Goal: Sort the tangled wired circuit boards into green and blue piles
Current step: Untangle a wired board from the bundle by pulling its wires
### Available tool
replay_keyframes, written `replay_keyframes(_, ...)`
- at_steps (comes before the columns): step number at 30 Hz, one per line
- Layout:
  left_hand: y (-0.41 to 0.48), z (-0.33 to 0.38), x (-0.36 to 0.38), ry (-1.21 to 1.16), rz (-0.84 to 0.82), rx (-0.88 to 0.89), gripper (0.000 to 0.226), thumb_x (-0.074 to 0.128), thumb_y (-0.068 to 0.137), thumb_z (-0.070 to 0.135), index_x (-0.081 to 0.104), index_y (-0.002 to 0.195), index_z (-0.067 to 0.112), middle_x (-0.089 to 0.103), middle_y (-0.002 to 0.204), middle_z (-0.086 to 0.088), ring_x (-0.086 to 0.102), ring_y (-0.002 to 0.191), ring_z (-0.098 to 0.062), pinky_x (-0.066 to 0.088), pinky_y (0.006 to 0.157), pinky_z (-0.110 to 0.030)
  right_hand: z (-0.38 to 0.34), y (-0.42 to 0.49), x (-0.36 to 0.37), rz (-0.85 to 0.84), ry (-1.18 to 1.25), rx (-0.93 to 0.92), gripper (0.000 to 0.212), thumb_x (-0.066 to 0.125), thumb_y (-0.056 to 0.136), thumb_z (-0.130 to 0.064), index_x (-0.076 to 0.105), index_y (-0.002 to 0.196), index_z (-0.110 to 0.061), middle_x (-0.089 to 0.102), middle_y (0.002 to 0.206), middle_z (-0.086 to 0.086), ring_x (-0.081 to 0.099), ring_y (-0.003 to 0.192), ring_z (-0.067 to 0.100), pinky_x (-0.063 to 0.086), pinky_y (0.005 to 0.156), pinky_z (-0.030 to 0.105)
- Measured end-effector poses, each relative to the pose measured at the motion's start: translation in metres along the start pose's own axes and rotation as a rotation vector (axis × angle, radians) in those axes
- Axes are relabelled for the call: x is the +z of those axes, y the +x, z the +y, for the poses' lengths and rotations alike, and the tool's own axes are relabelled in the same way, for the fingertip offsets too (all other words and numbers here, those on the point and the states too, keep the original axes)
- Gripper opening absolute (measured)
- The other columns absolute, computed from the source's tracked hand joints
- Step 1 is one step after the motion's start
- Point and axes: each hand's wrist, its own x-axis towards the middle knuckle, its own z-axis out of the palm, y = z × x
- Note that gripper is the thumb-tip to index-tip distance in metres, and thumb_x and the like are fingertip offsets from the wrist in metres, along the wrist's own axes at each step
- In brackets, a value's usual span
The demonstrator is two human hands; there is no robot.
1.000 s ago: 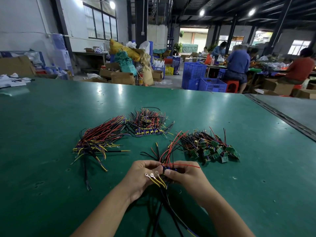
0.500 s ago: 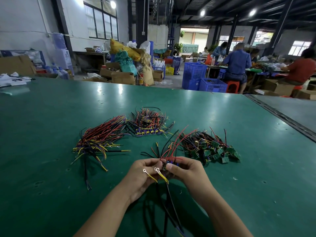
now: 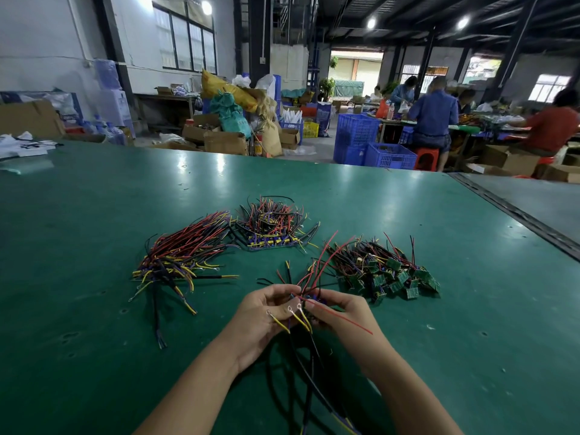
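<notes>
Both hands meet over the near middle of the green table and hold one small tangle of wired boards. My left hand grips its left side, where yellow wires with ring ends stick out. Gripping the right side is my right hand, with a red wire trailing over it to the right. Black wires hang down between my forearms. The boards in the tangle look blue but are mostly hidden by my fingers. A pile of green boards lies just right of my hands. Two blue-board bundles lie beyond: one at left, one at centre.
A dark seam runs along the table's right side, with a second grey surface beyond it. Past the far edge stand blue crates, cardboard boxes and sacks. People sit working at benches at the back right.
The hands have stayed in place and kept working the tangle. The red wires that stood up from it have shifted, and one red wire now trails out to the right over my right hand.
</notes>
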Motion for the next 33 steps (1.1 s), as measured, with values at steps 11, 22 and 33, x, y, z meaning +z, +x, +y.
replay_keyframes(11,0.0007,-0.0029,0.0006,0.084,0.051,0.034,0.033,0.077,0.062,0.012,0.062,0.089,0.002,0.063,0.073,-0.005,0.063,0.062,-0.013,0.053,0.056,-0.023,0.0019,0.0024,0.0019,-0.008,-0.046,-0.014,0.041,0.057,0.093,0.001,0.079,0.086,-0.033,0.076,0.084,-0.002,0.066,0.075,0.005,0.051,0.069,0.016)
replay_keyframes(22,0.0021,-0.0054,0.0044,0.181,0.121,0.099,0.013,0.057,0.094,0.006,0.067,0.103,0.008,0.067,0.087,-0.007,0.063,0.073,-0.015,0.055,0.064,-0.026,0.0042,0.0046,-0.0022,0.113,0.057,0.010,0.020,0.073,0.081,0.002,0.073,0.092,-0.014,0.073,0.078,0.003,0.064,0.063,0.011,0.053,0.061,0.021)
replay_keyframes(33,-0.0005,-0.0070,0.0053,0.283,0.117,0.141,0.017,0.076,0.079,0.010,0.062,0.090,0.008,0.065,0.082,-0.009,0.062,0.075,-0.023,0.053,0.079,-0.043,0.0033,0.0036,-0.0048,0.108,0.178,0.043,0.017,0.078,0.076,-0.002,0.070,0.090,-0.008,0.074,0.083,0.013,0.069,0.066,0.014,0.053,0.057,0.019)
